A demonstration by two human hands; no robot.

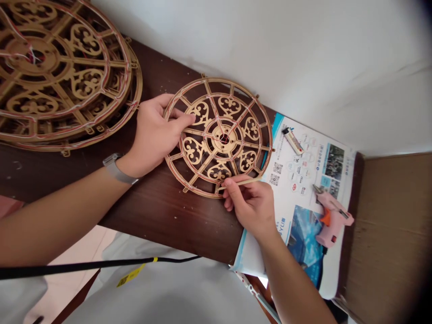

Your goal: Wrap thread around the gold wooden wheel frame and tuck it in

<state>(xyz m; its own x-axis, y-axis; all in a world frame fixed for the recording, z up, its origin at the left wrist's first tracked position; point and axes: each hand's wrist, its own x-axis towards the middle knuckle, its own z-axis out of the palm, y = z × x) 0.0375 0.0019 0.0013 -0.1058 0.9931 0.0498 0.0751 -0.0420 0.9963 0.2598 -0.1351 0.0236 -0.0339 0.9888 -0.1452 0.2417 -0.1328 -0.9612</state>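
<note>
"What do we see from our head camera?"

"Our left hand (153,135) grips the rim of a wooden wheel (219,139), fingers spread across it, on the dark table (168,220)."

"And our right hand (249,202)?"

"Closed on a thin stick (241,182) touching the rim. A larger wheel (64,67) lies left; a pink glue gun (332,218) sits on a printed sheet (297,166)."
</note>
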